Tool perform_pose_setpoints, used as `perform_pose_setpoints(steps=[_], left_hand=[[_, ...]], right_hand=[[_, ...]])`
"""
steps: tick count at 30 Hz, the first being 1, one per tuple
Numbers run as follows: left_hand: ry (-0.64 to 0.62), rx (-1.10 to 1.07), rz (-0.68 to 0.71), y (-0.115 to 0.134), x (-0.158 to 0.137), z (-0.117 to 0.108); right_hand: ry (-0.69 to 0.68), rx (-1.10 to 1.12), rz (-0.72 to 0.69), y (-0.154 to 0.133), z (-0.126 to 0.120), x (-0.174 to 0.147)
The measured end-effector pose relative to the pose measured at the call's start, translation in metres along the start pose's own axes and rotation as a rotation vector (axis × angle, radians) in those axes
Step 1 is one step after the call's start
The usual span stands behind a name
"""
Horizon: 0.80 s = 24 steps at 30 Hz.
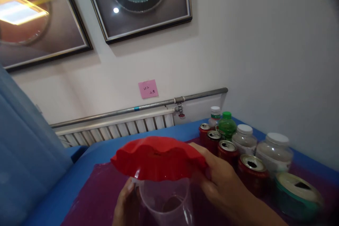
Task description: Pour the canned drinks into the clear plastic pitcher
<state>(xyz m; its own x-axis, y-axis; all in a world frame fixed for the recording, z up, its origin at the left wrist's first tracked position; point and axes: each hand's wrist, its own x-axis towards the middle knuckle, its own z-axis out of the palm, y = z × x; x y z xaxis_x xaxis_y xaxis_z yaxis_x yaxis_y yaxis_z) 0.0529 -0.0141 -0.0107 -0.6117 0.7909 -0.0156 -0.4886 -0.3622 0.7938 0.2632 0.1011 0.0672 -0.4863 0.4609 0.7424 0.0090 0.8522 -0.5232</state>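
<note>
My right hand (pixel 219 180) grips the right edge of a red dish with a wavy rim (pixel 159 157). The red dish is tilted and held over a clear plastic jug (pixel 165 201), hiding part of its top. At the jug's left side my left hand (pixel 125 203) is closed around what looks like its handle, partly out of sight. Something dark shows through the jug, too unclear to name.
Several opened drink cans (pixel 253 174) line the right side of the purple cloth (pixel 90 190). Behind them stand lidded clear jars (pixel 275 150) and a green bottle (pixel 227 126). The blue table (pixel 106 145) reaches toward a radiator (pixel 119 127). A blue curtain (pixel 23 148) hangs at left.
</note>
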Motion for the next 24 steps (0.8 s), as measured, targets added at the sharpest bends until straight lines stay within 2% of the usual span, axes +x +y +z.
perform_pose_setpoints(steps=[4,12,15,19,24], left_hand=[[-0.048,0.060,-0.004,0.002,-0.001,-0.003],[0.017,0.036,0.022,0.008,-0.002,0.002],[-0.003,0.023,0.023,0.009,-0.003,0.006],[-0.040,0.029,0.021,0.009,-0.004,0.008],[0.048,0.032,0.090,0.007,-0.004,0.008]], right_hand=[[0.015,0.018,0.007,-0.002,-0.001,0.001],[0.033,0.006,-0.037,-0.007,-0.001,0.004],[0.045,0.003,-0.051,-0.008,-0.002,0.002],[0.099,0.007,-0.072,-0.007,-0.001,-0.001],[0.246,-0.010,-0.136,-0.007,-0.001,-0.002]])
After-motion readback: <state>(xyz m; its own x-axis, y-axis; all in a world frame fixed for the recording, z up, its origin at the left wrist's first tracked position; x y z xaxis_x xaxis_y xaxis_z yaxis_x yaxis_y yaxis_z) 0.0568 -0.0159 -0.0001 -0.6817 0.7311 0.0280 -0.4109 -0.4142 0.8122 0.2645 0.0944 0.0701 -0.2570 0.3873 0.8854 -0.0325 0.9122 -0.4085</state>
